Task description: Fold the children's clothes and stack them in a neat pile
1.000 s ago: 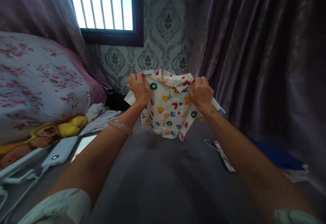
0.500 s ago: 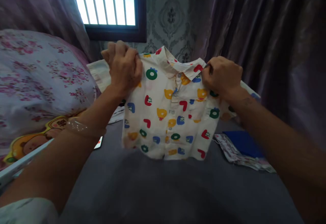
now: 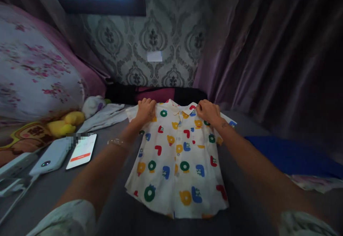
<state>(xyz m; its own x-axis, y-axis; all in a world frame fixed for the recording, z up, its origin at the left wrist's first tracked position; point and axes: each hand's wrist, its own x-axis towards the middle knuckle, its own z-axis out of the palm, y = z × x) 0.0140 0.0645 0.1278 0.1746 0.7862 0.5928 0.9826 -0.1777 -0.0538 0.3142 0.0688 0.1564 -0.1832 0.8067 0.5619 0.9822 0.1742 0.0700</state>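
A small white short-sleeved shirt (image 3: 174, 157) with a collar and colourful printed letters lies spread front side up on the grey bed sheet (image 3: 112, 200). Its collar points away from me and its hem is near me. My left hand (image 3: 146, 110) is closed on the shirt's left shoulder, as I see it. Closed on the other shoulder, just beside the collar, is my right hand (image 3: 209, 111). Both sleeves stick out past my hands, and the fingertips are partly hidden.
Left of the shirt are a lit phone (image 3: 82, 152), a white power bank (image 3: 50, 156) with a cable, a power strip (image 3: 16, 164), yellow plush toys (image 3: 63, 123) and pale clothing (image 3: 103, 118). Blue folded cloth (image 3: 289, 155) lies at right. A patterned wall (image 3: 152, 32) stands behind.
Both hands have lowered the shirt from hanging in the air onto the bed, still holding its shoulders. The view has tilted down, showing more of the bed and the phone.
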